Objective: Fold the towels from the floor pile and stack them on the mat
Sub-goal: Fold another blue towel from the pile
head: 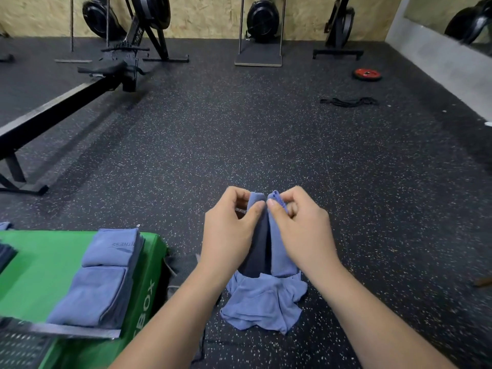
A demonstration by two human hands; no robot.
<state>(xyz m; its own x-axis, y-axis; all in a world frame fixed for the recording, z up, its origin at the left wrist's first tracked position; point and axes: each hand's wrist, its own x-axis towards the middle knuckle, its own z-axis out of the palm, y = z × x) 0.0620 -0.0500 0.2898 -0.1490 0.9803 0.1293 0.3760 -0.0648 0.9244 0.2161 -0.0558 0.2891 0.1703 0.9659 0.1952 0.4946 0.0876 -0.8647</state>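
The left hand (229,230) and the right hand (300,230) are close together, with the thumbs almost touching. Each hand pinches the top edge of a blue towel (279,251) between its thumb and bent fingers. The towel hangs down between the two hands, with a dark fold in the middle.

Below the hands, blue cloth (263,302) lies bunched up on the speckled black floor (239,134). It may be the bottom of the same towel or another one; the view does not make that clear.

To the left sits a green mat (40,267), thick like a box, with the letters "BOX" on its side. Folded blue towels (101,283) lie on it in two neat piles, one behind the other.

Farther away on the left is a black rowing machine (53,107). On the right side of the floor lie a red weight plate (367,74) and a black band (348,102), well apart from the hands.
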